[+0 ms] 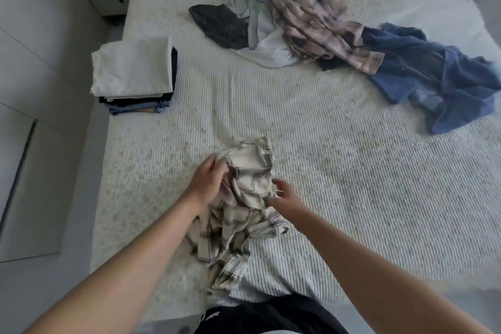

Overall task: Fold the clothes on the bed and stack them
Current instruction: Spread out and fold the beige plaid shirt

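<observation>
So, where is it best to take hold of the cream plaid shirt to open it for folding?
Probably at its far end. The plaid shirt lies crumpled in a long bunch running toward the person, and the left hand already grips the top left. The right hand, open at its right edge, could pinch the matching top right from that side, then lift so the cloth hangs open.
</observation>
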